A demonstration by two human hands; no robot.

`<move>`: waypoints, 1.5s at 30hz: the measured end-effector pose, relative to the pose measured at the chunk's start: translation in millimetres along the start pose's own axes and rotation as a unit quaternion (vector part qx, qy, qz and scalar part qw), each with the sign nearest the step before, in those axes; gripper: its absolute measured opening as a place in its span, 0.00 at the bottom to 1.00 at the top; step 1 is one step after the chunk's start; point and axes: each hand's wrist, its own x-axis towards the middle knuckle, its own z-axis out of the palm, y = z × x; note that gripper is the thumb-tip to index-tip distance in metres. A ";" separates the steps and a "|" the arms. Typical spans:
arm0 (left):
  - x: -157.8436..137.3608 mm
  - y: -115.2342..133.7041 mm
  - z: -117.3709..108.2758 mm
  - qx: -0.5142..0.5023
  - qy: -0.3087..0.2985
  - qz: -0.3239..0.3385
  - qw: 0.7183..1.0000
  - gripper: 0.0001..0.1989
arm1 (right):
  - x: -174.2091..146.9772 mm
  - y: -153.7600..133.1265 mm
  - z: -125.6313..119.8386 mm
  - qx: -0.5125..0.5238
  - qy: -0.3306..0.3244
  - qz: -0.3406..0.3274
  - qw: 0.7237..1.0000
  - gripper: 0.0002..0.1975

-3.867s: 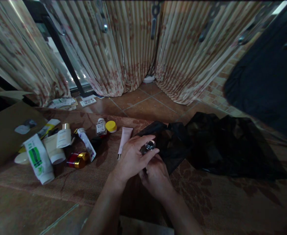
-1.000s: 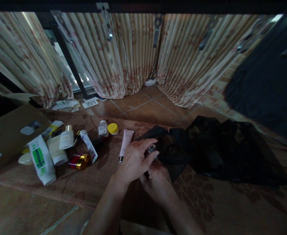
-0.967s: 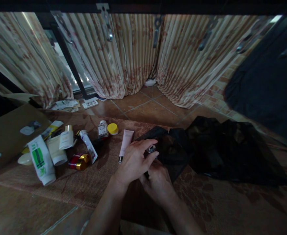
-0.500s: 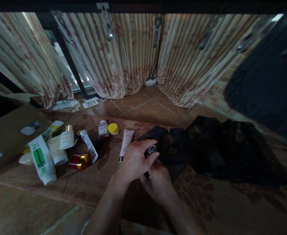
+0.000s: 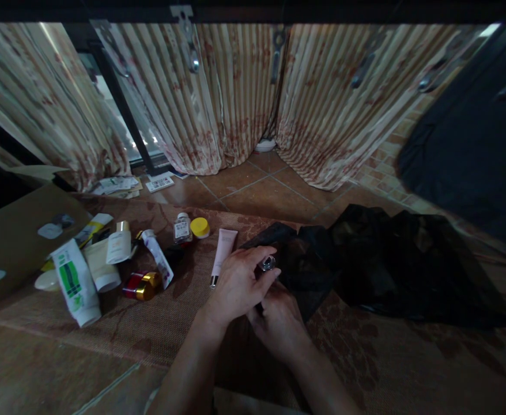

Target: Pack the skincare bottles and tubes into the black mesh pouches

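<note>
My left hand (image 5: 242, 282) is closed, its thumb and forefinger around a shiny silver cap (image 5: 268, 263). Just below and to the right, my right hand (image 5: 279, 317) is curled into a fist against the left one. What it grips is mostly hidden; a dark bit shows between the hands. Beside my left hand lies a pale pink tube (image 5: 223, 251) with a silver cap. A black plastic bag (image 5: 309, 259) spreads out just beyond both hands.
Leftward on the patterned cloth (image 5: 149, 340) lie a white-and-green tube (image 5: 75, 282), a gold-capped bottle (image 5: 119, 246), a red-and-gold jar (image 5: 140, 286), a clear bottle (image 5: 182, 229) and a yellow-lidded jar (image 5: 200, 227). A cardboard box (image 5: 23, 242) stands at far left; more black plastic (image 5: 408, 271) lies right.
</note>
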 end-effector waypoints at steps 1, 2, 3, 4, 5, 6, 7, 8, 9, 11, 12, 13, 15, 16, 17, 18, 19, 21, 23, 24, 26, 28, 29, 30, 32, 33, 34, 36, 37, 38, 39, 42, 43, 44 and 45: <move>0.0 0.0 0.0 0.000 -0.001 0.000 1.000 0.15 | -0.1 0.0 0.0 0.000 0.000 0.001 1.000 0.12; -0.1 0.0 0.0 0.000 -0.003 0.001 1.000 0.15 | -0.2 -0.1 -0.2 0.000 0.000 0.000 1.000 0.12; -0.1 0.0 -0.1 0.001 -0.004 0.001 1.000 0.15 | -0.2 -0.3 -0.3 0.001 0.000 -0.002 1.000 0.12; -0.1 0.0 -0.1 0.003 -0.005 0.001 1.000 0.15 | -0.2 -0.5 -0.5 0.001 0.001 -0.003 1.000 0.11; -0.2 -0.1 -0.1 0.004 -0.004 0.001 1.000 0.15 | -0.1 -0.7 -0.6 0.001 0.002 -0.004 1.000 0.11; -0.2 -0.2 -0.2 0.005 -0.004 0.002 1.000 0.16 | 0.1 -0.8 -0.6 0.001 0.003 -0.006 1.000 0.11; -0.3 -0.4 -0.2 0.008 -0.003 0.002 1.000 0.16 | 0.3 -0.9 -0.5 0.001 0.004 -0.009 1.000 0.11; -0.4 -0.7 -0.2 0.011 -0.002 0.001 1.000 0.17 | 0.5 -0.8 -0.3 0.002 0.004 -0.010 1.000 0.11; -0.5 -0.9 -0.1 0.015 -0.001 0.000 1.000 0.18 | 0.7 -0.5 -0.1 0.002 0.005 -0.010 1.000 0.11; -0.7 -1.5 0.1 0.022 0.001 -0.008 1.000 0.19 | 1.1 0.2 0.5 0.006 0.003 -0.008 1.000 0.11; -0.7 -1.6 0.3 0.025 0.002 -0.011 1.000 0.20 | 1.3 0.6 0.7 0.007 0.003 -0.008 1.000 0.11; -0.6 -1.6 0.4 0.026 0.003 -0.014 1.000 0.20 | 1.4 1.0 0.8 0.008 0.004 -0.007 1.000 0.11; -0.3 -1.3 0.7 0.026 0.003 -0.017 0.999 0.21 | 1.4 1.7 0.8 0.006 0.010 -0.009 1.000 0.11; -0.2 -1.0 0.8 0.026 0.004 -0.018 1.000 0.21 | 1.2 2.0 0.7 0.005 0.012 -0.012 1.000 0.11; -0.1 -0.7 0.9 0.026 0.004 -0.017 1.000 0.21 | 1.0 2.2 0.7 0.004 0.014 -0.014 1.000 0.11; 0.0 -0.4 1.0 0.027 0.004 -0.017 0.999 0.21 | 0.7 2.3 0.6 0.003 0.014 -0.015 1.000 0.10; 0.0 -0.2 1.0 0.028 0.004 -0.017 0.999 0.21 | 0.4 2.3 0.5 0.000 0.015 -0.014 1.000 0.10; 0.0 0.2 0.9 0.030 0.006 -0.016 0.999 0.20 | -0.2 2.1 0.5 -0.005 0.016 -0.012 1.000 0.11; 0.0 0.3 0.9 0.031 0.007 -0.015 0.999 0.20 | -0.4 1.6 0.3 -0.006 0.016 -0.009 1.000 0.11; 0.0 0.2 1.0 0.032 0.007 -0.015 0.999 0.20 | -0.4 1.2 0.1 -0.004 0.016 -0.008 1.000 0.11; 0.2 0.1 1.2 0.031 0.006 -0.014 0.999 0.20 | -0.1 0.7 -0.5 -0.002 0.013 -0.008 1.000 0.10; 0.3 0.1 1.4 0.029 0.004 -0.014 0.999 0.20 | 0.4 0.2 -1.2 -0.001 0.014 -0.008 1.000 0.11; 0.3 0.1 1.4 0.029 0.002 -0.014 0.999 0.20 | 0.7 0.0 -1.5 0.000 0.013 -0.009 1.000 0.11; 0.3 0.2 1.4 0.029 0.002 -0.015 0.999 0.20 | 1.0 -0.2 -1.8 0.002 0.012 -0.009 1.000 0.11; 0.3 0.5 1.4 0.031 0.002 -0.015 0.999 0.20 | 1.3 -0.5 -2.0 0.003 0.010 -0.006 1.000 0.11; 0.2 0.6 1.3 0.031 0.004 -0.014 0.999 0.20 | 1.4 -0.6 -2.0 0.002 0.009 -0.005 1.000 0.11; 0.1 0.6 1.3 0.032 0.005 -0.014 0.999 0.20 | 1.4 -0.7 -2.0 0.000 0.008 -0.005 1.000 0.12; -0.1 0.3 1.5 0.032 0.007 -0.014 0.999 0.20 | 1.1 -0.8 -1.8 -0.005 0.008 -0.005 1.000 0.12; -0.2 0.1 1.6 0.031 0.008 -0.013 0.999 0.20 | 1.0 -0.8 -1.8 -0.005 0.008 -0.007 1.000 0.12; -0.3 -0.2 1.8 0.029 0.010 -0.012 0.999 0.19 | 0.9 -0.8 -1.8 -0.004 0.007 -0.009 1.000 0.12; -0.3 -0.5 2.0 0.026 0.011 -0.011 1.000 0.19 | 0.7 -0.9 -1.8 -0.004 0.008 -0.010 1.000 0.12; -0.4 -1.0 2.4 0.021 0.015 -0.009 1.000 0.19 | 0.6 -1.0 -1.8 -0.011 0.007 -0.006 1.000 0.12; -0.3 -0.8 2.5 0.020 0.015 -0.010 1.000 0.19 | 0.6 -1.0 -1.8 -0.015 0.006 -0.003 1.000 0.11; -0.3 -0.5 2.4 0.019 0.014 -0.012 1.000 0.19 | 0.6 -0.9 -1.7 -0.018 0.005 -0.001 1.000 0.11; -0.2 -0.1 2.3 0.019 0.012 -0.013 1.000 0.18 | 0.7 -0.7 -1.6 -0.020 0.004 -0.001 1.000 0.11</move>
